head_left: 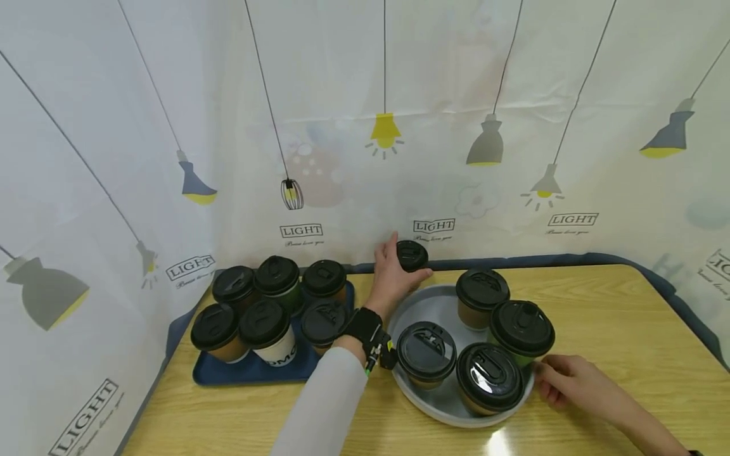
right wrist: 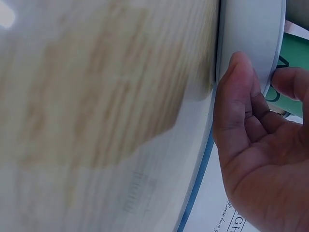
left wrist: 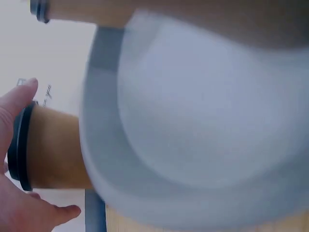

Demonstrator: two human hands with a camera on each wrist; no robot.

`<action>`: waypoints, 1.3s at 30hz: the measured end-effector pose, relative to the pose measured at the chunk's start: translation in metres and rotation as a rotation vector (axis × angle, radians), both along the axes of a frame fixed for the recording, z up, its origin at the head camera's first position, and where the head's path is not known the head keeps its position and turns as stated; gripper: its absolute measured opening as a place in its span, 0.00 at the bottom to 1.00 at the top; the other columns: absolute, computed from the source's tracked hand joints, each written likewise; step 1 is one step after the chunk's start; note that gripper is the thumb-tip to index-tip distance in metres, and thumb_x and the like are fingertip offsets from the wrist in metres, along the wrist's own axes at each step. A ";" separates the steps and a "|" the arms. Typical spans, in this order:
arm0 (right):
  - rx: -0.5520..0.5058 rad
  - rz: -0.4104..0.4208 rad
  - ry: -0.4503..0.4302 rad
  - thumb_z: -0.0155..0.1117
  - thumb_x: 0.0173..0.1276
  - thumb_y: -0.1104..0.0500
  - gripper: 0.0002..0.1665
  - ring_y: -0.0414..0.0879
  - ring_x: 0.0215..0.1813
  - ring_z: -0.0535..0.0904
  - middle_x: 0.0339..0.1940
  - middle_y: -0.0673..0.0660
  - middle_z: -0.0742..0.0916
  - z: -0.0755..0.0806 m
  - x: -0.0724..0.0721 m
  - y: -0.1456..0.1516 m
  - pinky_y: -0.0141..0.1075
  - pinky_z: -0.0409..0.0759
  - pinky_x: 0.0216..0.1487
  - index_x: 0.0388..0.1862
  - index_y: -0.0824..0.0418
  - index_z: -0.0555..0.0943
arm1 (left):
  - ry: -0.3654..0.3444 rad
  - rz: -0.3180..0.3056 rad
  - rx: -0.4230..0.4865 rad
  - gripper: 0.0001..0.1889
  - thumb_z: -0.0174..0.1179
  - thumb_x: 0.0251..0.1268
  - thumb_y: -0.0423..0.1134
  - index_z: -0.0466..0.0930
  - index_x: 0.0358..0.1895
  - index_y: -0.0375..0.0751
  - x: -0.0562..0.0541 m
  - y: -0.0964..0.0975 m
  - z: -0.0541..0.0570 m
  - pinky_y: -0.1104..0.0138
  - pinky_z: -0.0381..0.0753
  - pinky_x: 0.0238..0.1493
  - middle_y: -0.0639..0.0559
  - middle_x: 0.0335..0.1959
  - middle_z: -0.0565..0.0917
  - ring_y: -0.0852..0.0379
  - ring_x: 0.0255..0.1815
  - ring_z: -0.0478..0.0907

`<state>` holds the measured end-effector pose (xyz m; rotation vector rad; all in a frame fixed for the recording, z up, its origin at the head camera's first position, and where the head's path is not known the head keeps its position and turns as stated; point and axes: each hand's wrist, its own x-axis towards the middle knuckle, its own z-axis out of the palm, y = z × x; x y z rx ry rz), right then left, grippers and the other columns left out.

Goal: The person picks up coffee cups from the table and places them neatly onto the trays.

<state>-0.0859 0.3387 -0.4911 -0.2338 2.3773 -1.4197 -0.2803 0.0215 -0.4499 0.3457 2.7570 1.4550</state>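
Note:
My left hand (head_left: 393, 278) reaches past the round grey tray (head_left: 393, 373), fingers spread about the black lid of a brown paper cup (head_left: 412, 255). In the left wrist view this cup (left wrist: 55, 150) stands beyond the tray's rim, its base hidden; thumb and a finger lie on opposite sides of it, the lower finger apart from it. At the tray's right side, my right hand (head_left: 576, 386) pinches the rim. The right wrist view shows one finger against the tray's outer wall (right wrist: 248, 34) and another digit over the rim, by a green cup (right wrist: 294, 63).
Several black-lidded cups (head_left: 481, 294) stand on the grey tray. To the left, a dark blue rectangular tray (head_left: 251, 375) holds several more lidded cups (head_left: 268, 326). Behind the wooden table (head_left: 599, 304) hangs a pale curtain (head_left: 342, 76) printed with lamps.

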 end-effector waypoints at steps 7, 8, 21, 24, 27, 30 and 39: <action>-0.011 0.005 -0.007 0.46 0.85 0.59 0.20 0.40 0.28 0.78 0.29 0.58 0.83 0.002 0.001 -0.006 0.36 0.82 0.28 0.39 0.71 0.79 | -0.020 -0.049 -0.033 0.54 0.75 0.61 0.52 0.48 0.85 0.55 -0.010 -0.009 -0.004 0.44 0.69 0.72 0.36 0.80 0.54 0.37 0.78 0.60; -0.008 0.004 -0.007 0.46 0.85 0.59 0.20 0.40 0.28 0.78 0.29 0.58 0.82 0.002 0.001 -0.006 0.36 0.82 0.28 0.39 0.71 0.80 | -0.026 -0.053 -0.038 0.54 0.75 0.61 0.52 0.49 0.85 0.55 -0.012 -0.009 -0.004 0.45 0.69 0.71 0.36 0.80 0.55 0.37 0.77 0.61; 0.045 0.000 0.023 0.46 0.86 0.58 0.20 0.40 0.29 0.79 0.30 0.57 0.83 0.004 0.002 -0.004 0.36 0.83 0.29 0.39 0.70 0.80 | -0.021 -0.029 0.065 0.48 0.74 0.62 0.47 0.57 0.83 0.57 -0.002 -0.008 0.015 0.47 0.74 0.66 0.39 0.74 0.64 0.42 0.69 0.70; 0.052 -0.002 0.024 0.46 0.86 0.58 0.20 0.40 0.29 0.79 0.30 0.57 0.83 0.004 0.002 -0.002 0.36 0.84 0.29 0.39 0.70 0.80 | -0.003 -0.041 0.107 0.48 0.75 0.61 0.47 0.57 0.83 0.58 0.002 -0.008 0.026 0.47 0.74 0.66 0.40 0.73 0.64 0.43 0.68 0.70; 0.049 -0.001 0.021 0.45 0.86 0.58 0.20 0.40 0.29 0.79 0.30 0.57 0.83 0.004 0.002 -0.002 0.37 0.84 0.30 0.40 0.70 0.80 | 0.021 -0.065 0.129 0.48 0.75 0.60 0.47 0.57 0.83 0.58 0.007 -0.009 0.036 0.47 0.74 0.65 0.40 0.73 0.64 0.43 0.68 0.70; 0.047 -0.004 0.013 0.45 0.86 0.58 0.21 0.40 0.30 0.79 0.31 0.58 0.83 0.003 0.001 -0.001 0.37 0.84 0.30 0.40 0.71 0.80 | 0.024 -0.094 0.140 0.48 0.74 0.60 0.48 0.57 0.83 0.57 0.013 -0.011 0.047 0.46 0.74 0.65 0.41 0.74 0.64 0.43 0.68 0.70; 0.032 0.000 -0.008 0.45 0.86 0.59 0.21 0.41 0.30 0.79 0.30 0.58 0.83 0.002 0.000 -0.003 0.37 0.84 0.30 0.40 0.71 0.79 | 0.012 -0.214 0.137 0.48 0.74 0.60 0.52 0.58 0.82 0.57 0.038 -0.027 0.072 0.47 0.73 0.67 0.45 0.77 0.63 0.46 0.72 0.66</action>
